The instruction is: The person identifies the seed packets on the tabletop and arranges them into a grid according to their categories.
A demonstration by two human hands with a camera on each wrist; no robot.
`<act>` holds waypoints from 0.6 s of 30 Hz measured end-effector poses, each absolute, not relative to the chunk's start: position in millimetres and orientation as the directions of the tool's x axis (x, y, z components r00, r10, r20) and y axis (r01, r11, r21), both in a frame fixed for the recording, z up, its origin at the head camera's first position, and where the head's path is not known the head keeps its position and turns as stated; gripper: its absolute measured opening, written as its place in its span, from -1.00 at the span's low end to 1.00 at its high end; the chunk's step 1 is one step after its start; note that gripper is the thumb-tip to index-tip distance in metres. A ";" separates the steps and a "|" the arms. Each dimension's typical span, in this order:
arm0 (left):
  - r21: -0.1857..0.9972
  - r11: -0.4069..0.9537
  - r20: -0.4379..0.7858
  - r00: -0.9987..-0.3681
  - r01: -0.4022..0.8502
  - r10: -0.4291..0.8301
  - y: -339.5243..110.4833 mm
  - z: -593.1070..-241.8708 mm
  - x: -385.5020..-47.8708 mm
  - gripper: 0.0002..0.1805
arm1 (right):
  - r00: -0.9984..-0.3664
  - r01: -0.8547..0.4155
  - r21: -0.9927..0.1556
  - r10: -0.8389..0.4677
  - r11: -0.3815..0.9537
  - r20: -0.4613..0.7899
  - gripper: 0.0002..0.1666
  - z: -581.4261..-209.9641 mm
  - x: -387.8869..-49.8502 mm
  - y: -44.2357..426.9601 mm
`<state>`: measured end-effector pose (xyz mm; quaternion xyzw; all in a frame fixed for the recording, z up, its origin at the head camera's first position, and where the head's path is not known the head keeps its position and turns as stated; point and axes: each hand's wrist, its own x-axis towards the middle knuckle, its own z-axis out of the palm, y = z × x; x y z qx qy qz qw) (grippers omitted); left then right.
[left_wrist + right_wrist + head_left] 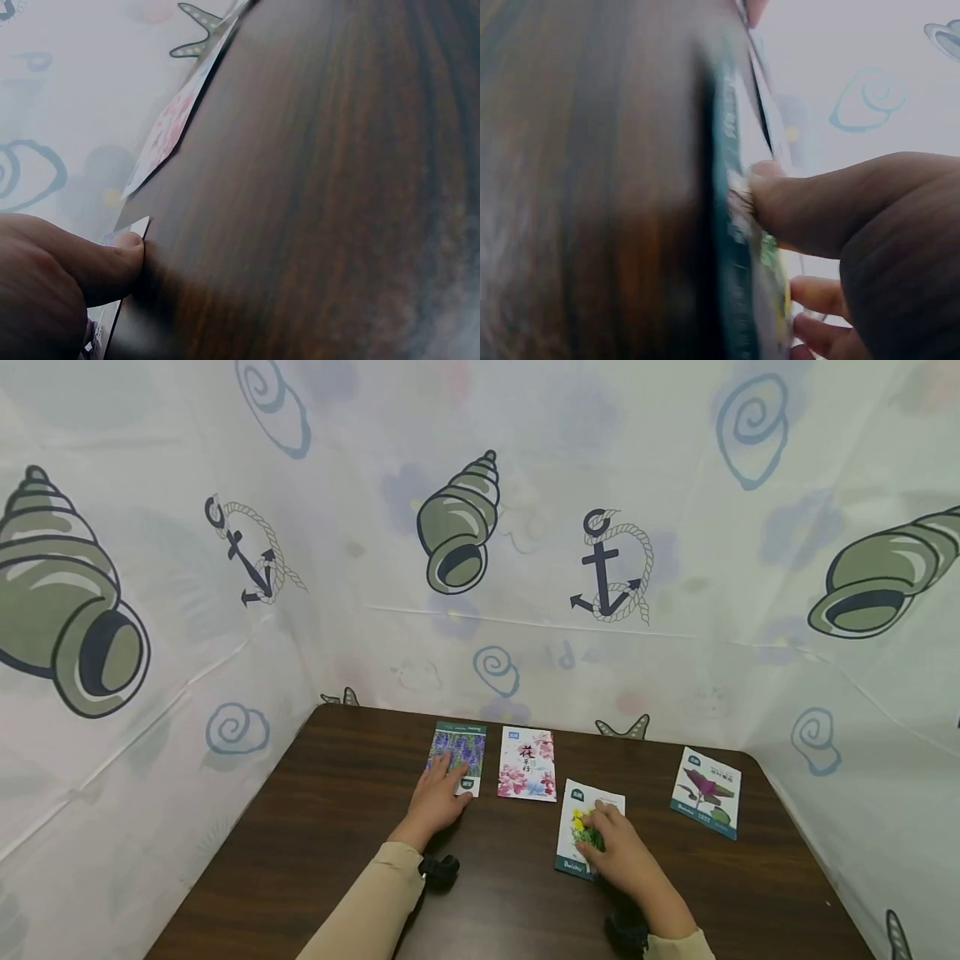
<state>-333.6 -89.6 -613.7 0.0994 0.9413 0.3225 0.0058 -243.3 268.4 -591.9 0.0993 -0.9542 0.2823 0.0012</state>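
My left hand (pixel 437 800) rests with spread fingers on a packet with purple flowers (pixel 456 746), near the table's back edge; its thumb touches the packet's near corner. My right hand (pixel 621 850) lies over a packet with yellow flowers (pixel 574 828), fingers slightly bent and covering its right part. In the right wrist view the thumb touches the face of this packet (pixel 739 300). Between the two hands, farther back, lies a packet with pink blossoms (pixel 527 764), touched by neither hand. Whether the right fingers grip an edge cannot be told.
To the right lies a packet with a dark purple flower (pixel 705 792), tilted on the brown wooden table (pixel 315 843). White cloth (pixel 360 527) printed with shells and anchors hangs behind the table and at both sides. Dark wrist straps sit at both sleeves.
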 end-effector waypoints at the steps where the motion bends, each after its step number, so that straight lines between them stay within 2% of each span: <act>1: 0.609 0.772 0.052 -0.980 0.182 0.190 -89.8 -614.1 -333.8 -0.29 | -0.980 -0.187 -0.539 -0.191 0.821 0.050 -0.54 -590.9 -242.9 267.0; 7: 0.613 0.770 0.046 -0.981 0.175 0.187 -89.5 -613.9 -334.4 -0.28 | -0.969 -0.242 -0.493 -0.231 0.836 0.083 -0.19 -585.9 -236.1 262.4; 10: 0.610 0.773 0.041 -0.981 0.175 0.190 -88.9 -611.6 -332.6 -0.28 | -0.961 -0.275 -0.464 -0.253 0.842 0.110 -0.18 -584.8 -233.8 260.3; 18: 0.605 0.774 0.045 -0.978 0.188 0.203 -89.1 -603.8 -328.0 -0.29 | -0.968 -0.245 -0.427 -0.243 0.871 0.058 -0.15 -584.3 -233.2 243.3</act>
